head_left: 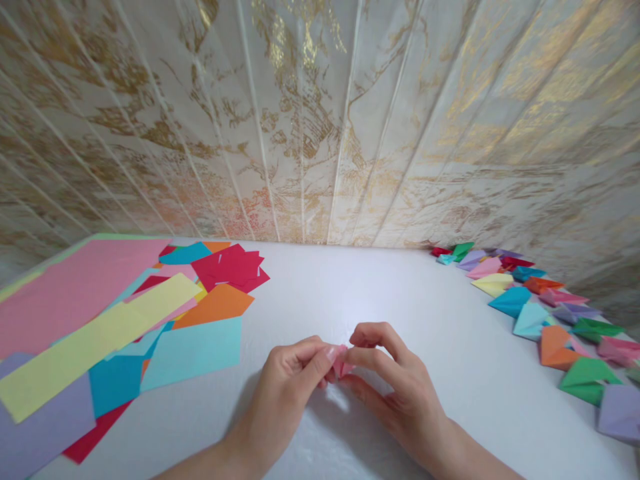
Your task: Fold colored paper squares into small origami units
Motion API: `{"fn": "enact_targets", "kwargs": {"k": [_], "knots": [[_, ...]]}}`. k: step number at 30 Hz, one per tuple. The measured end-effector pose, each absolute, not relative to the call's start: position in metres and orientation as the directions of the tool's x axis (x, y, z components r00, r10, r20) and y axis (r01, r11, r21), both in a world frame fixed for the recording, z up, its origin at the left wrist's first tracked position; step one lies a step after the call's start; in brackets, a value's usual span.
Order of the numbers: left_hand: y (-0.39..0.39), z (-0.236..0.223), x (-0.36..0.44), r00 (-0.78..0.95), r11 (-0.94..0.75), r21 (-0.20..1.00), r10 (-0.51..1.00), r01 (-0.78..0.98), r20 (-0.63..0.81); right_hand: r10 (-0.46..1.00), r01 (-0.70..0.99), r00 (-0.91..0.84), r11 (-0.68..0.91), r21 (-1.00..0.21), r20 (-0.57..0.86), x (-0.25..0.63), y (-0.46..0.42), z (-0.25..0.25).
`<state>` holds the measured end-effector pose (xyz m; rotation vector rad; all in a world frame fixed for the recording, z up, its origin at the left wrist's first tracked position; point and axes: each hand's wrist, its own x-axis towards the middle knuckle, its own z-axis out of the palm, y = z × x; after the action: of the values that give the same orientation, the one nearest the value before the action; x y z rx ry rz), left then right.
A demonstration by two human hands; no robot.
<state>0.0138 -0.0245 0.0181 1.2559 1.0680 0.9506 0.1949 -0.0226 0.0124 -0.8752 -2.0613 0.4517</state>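
A small piece of folded pink paper (342,368) is held just above the white table, in front of me. My left hand (295,383) pinches its left side between thumb and fingers. At its right side, my right hand (395,390) has index finger and thumb closed about the paper, with another finger raised and bent above. Much of the paper is hidden by my fingers, so its exact folded shape cannot be made out.
Loose coloured sheets and strips, among them a long yellow strip (115,340) and a light blue piece (195,352), overlap on the left. Rows of folded paper pieces, including a green one (590,381), line the right side. A gold-patterned curtain (300,133) hangs behind the table (360,287).
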Motion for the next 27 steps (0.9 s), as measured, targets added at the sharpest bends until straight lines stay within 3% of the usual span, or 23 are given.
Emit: {"fn": "enact_targets", "kwargs": {"k": [4, 9, 15, 21, 27], "knots": [[-0.0272, 0.0197, 0.0156, 0.250, 0.119, 0.993, 0.961, 0.004, -0.117, 0.734, 0.410, -0.394, 0.678, -0.609, 0.552, 0.1946, -0.0224, 0.0114], [-0.0257, 0.0178, 0.0155, 0.294, 0.120, 0.993, 0.949, -0.009, -0.112, 0.830, 0.293, -0.345, 0.538, -0.790, 0.438, 0.1929, -0.0197, 0.0107], [-0.0236, 0.0161, 0.0096, 0.318, -0.018, 0.985, 0.947, 0.171, -0.038, 0.930, 0.207, -0.287, 0.295, -0.933, 0.231, 0.1909, -0.0196, 0.0108], [-0.0230, 0.0147, 0.0080, 0.374, -0.137, 0.959, 0.927, 0.247, 0.036, 0.968, 0.131, -0.226, 0.142, -0.981, 0.110, 0.1905, -0.0202, 0.0076], [-0.0235, 0.0111, 0.0102, 0.339, -0.124, 0.951, 0.940, 0.282, 0.022, 0.968, 0.111, -0.232, 0.128, -0.986, 0.099, 0.1907, -0.0215, 0.0076]]}}
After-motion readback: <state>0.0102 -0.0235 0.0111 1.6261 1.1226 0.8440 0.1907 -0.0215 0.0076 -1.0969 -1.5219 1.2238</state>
